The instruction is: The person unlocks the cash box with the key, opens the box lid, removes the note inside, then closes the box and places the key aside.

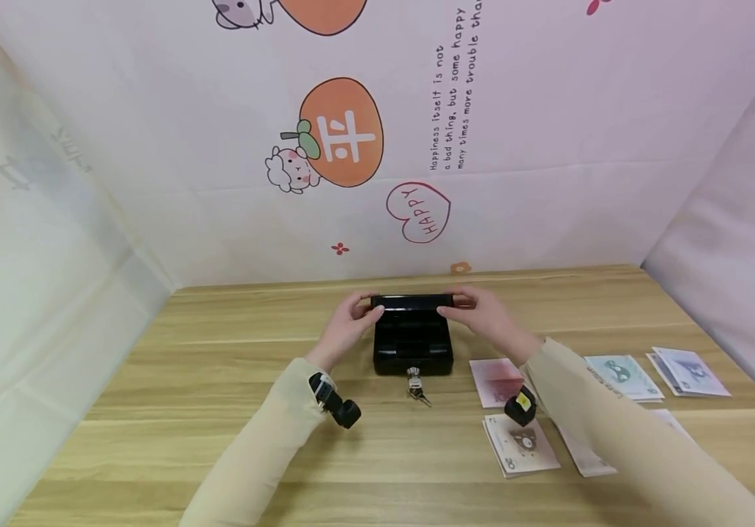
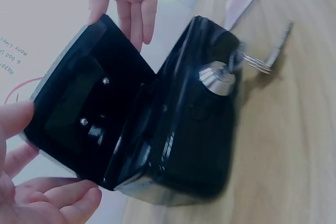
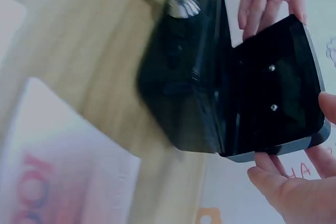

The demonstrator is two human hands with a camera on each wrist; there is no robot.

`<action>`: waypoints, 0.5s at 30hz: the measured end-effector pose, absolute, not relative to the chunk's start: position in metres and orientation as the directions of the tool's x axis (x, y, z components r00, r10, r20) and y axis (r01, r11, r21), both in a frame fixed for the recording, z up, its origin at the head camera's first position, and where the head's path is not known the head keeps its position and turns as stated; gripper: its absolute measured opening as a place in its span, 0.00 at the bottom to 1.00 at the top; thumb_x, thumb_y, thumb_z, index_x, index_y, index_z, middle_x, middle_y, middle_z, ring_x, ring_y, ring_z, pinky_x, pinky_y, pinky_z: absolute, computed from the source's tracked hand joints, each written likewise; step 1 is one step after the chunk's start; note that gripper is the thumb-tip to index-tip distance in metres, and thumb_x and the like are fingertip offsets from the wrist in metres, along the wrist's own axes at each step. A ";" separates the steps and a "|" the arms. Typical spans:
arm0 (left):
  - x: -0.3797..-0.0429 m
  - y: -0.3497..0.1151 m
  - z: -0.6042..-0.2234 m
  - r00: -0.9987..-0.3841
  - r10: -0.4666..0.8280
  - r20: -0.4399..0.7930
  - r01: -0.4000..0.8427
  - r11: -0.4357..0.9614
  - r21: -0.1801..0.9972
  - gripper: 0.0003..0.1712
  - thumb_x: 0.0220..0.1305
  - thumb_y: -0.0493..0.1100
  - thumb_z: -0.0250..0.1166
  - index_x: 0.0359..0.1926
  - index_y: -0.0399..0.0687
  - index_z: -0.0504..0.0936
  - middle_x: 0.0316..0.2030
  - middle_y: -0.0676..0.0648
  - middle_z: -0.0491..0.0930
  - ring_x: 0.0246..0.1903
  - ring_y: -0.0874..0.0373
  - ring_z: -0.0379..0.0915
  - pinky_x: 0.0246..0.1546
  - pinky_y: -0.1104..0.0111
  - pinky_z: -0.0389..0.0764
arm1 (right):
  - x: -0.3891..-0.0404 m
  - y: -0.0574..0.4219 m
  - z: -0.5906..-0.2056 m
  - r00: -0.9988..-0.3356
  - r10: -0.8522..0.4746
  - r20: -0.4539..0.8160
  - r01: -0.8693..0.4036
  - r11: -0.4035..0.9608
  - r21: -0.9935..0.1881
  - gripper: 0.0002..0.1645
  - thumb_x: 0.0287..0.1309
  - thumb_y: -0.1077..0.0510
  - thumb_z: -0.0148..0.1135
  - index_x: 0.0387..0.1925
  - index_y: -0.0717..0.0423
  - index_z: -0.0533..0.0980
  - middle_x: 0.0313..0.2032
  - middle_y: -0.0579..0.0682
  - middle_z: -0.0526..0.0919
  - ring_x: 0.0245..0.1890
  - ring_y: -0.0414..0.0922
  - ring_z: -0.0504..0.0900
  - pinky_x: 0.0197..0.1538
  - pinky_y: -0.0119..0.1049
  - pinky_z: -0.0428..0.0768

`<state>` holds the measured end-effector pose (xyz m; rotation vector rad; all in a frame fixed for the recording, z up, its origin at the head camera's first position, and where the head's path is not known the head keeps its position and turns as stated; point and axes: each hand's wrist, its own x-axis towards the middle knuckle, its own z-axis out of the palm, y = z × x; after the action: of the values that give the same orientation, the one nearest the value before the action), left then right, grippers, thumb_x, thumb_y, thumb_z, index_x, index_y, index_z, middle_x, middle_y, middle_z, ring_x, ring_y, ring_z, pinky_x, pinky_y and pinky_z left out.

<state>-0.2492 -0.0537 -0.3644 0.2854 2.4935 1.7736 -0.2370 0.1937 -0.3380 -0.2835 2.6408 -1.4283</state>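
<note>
A small black cash box (image 1: 413, 360) stands on the wooden table with its lid (image 1: 412, 302) raised. My left hand (image 1: 346, 327) grips the lid's left corner, thumb on the inner face and fingers behind. At the opposite corner my right hand (image 1: 486, 322) holds the lid in the same way. Two small screws show on the lid's inside (image 2: 68, 93) in the left wrist view. From the silver lock (image 2: 218, 80) on the front hangs a ring of keys (image 1: 419, 396). The bottom of the box's inside is hidden.
Right of the box lie play banknotes: a pink one (image 1: 492, 377), a brownish stack (image 1: 523, 448), a green stack (image 1: 624, 375) and a folded bluish one (image 1: 693, 372). My right sleeve (image 1: 614, 424) covers some notes. A printed cloth (image 1: 252, 212) hangs behind the table.
</note>
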 end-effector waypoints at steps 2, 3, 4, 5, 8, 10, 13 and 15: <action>-0.245 -0.055 -0.364 -0.979 0.195 0.053 0.115 0.320 0.941 0.23 0.64 0.43 0.63 0.60 0.45 0.74 0.59 0.36 0.73 0.60 0.47 0.70 0.60 0.54 0.74 | -0.232 0.194 -0.343 -0.975 -0.222 0.026 -0.143 0.530 -0.836 0.31 0.61 0.54 0.61 0.62 0.64 0.68 0.60 0.67 0.71 0.60 0.61 0.71 0.60 0.53 0.74; -0.243 -0.055 -0.365 -0.978 0.203 0.055 0.119 0.318 0.940 0.23 0.63 0.42 0.64 0.59 0.44 0.75 0.59 0.35 0.74 0.59 0.46 0.71 0.60 0.55 0.74 | -0.231 0.194 -0.345 -0.974 -0.223 0.042 -0.156 0.524 -0.838 0.30 0.60 0.55 0.62 0.61 0.65 0.69 0.58 0.67 0.73 0.59 0.61 0.72 0.60 0.52 0.75; -0.240 -0.056 -0.365 -0.976 0.212 0.057 0.124 0.318 0.940 0.23 0.62 0.41 0.65 0.58 0.43 0.76 0.58 0.35 0.74 0.59 0.46 0.71 0.60 0.55 0.74 | -0.229 0.195 -0.347 -0.973 -0.226 0.054 -0.168 0.523 -0.836 0.30 0.59 0.56 0.63 0.60 0.66 0.70 0.57 0.68 0.74 0.58 0.62 0.73 0.60 0.52 0.75; -0.238 -0.057 -0.365 -0.974 0.220 0.057 0.128 0.321 0.939 0.23 0.61 0.40 0.65 0.58 0.43 0.76 0.59 0.36 0.74 0.59 0.46 0.71 0.60 0.56 0.74 | -0.227 0.195 -0.349 -0.971 -0.232 0.063 -0.182 0.535 -0.825 0.29 0.58 0.56 0.64 0.59 0.66 0.71 0.56 0.67 0.75 0.57 0.62 0.74 0.60 0.52 0.75; -0.232 -0.060 -0.369 -0.964 0.255 0.071 0.154 0.322 0.934 0.24 0.59 0.37 0.66 0.57 0.39 0.76 0.58 0.35 0.74 0.59 0.45 0.71 0.60 0.58 0.74 | -0.223 0.195 -0.356 -0.969 -0.234 0.075 -0.201 0.577 -0.792 0.28 0.55 0.57 0.67 0.56 0.64 0.74 0.55 0.67 0.77 0.56 0.62 0.75 0.59 0.53 0.76; -0.228 -0.061 -0.372 -0.961 0.267 0.075 0.165 0.333 0.928 0.24 0.58 0.36 0.67 0.56 0.37 0.77 0.59 0.36 0.73 0.59 0.45 0.70 0.60 0.58 0.73 | -0.219 0.193 -0.360 -0.968 -0.240 0.079 -0.210 0.590 -0.780 0.27 0.53 0.59 0.68 0.55 0.64 0.75 0.55 0.67 0.76 0.56 0.62 0.75 0.58 0.53 0.76; -0.223 -0.062 -0.376 -0.960 0.269 0.073 0.166 0.343 0.924 0.25 0.56 0.34 0.68 0.56 0.37 0.77 0.60 0.35 0.72 0.60 0.44 0.69 0.60 0.59 0.73 | -0.216 0.191 -0.367 -0.966 -0.240 0.096 -0.225 0.604 -0.764 0.27 0.50 0.61 0.70 0.53 0.65 0.76 0.55 0.67 0.75 0.54 0.62 0.76 0.57 0.51 0.78; -0.221 -0.063 -0.380 -0.964 0.260 0.061 0.153 0.350 0.924 0.26 0.54 0.34 0.69 0.56 0.37 0.77 0.60 0.35 0.71 0.60 0.44 0.69 0.60 0.59 0.74 | -0.213 0.188 -0.371 -0.965 -0.241 0.105 -0.232 0.595 -0.769 0.26 0.48 0.64 0.71 0.51 0.67 0.76 0.54 0.68 0.74 0.54 0.62 0.77 0.56 0.50 0.78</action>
<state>-0.2209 -0.0627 -0.3796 0.3845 2.5006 1.6949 -0.2132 0.1882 -0.3706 -0.4147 2.7971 -1.3461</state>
